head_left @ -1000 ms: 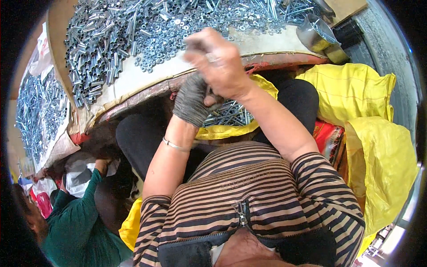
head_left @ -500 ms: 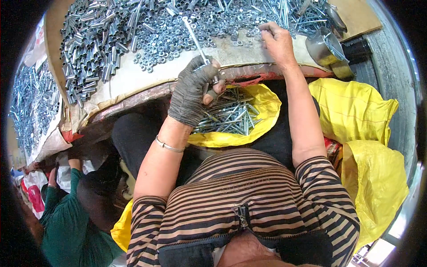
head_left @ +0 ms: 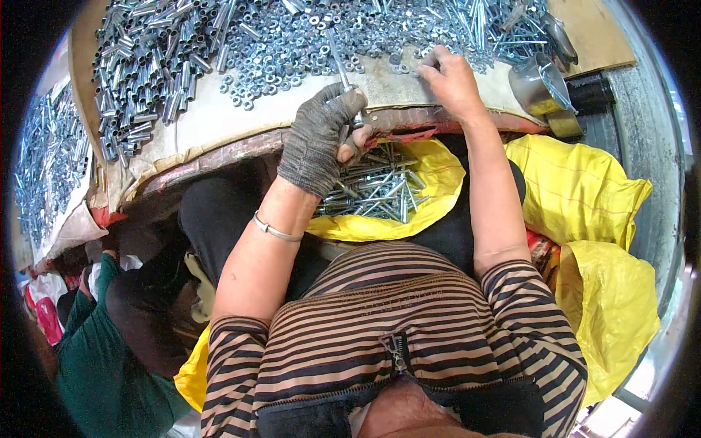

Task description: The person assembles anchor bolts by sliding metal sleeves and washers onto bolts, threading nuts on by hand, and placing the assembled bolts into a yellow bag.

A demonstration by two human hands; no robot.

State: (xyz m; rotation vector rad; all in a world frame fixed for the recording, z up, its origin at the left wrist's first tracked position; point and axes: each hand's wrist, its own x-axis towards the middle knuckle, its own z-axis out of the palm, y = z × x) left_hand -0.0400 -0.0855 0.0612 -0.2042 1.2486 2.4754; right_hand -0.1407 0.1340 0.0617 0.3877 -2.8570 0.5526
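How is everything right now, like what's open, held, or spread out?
Left hand: gloved, grip shut
Metal rod: tilted, held in the left hand
Right hand: bare, curled; can't tell if it holds anything
Yellow lap bag: open, metal pieces inside
Lower right yellow bag: mouth open
Metal cup: metal pieces inside
Metal tubes: loose, heaped
Washers: loose, spread out

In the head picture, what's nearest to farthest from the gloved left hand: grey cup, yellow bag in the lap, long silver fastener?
From the left hand:
1. Long silver fastener: held in it.
2. Yellow bag: just below, toward the right.
3. Grey cup: well off to the right.
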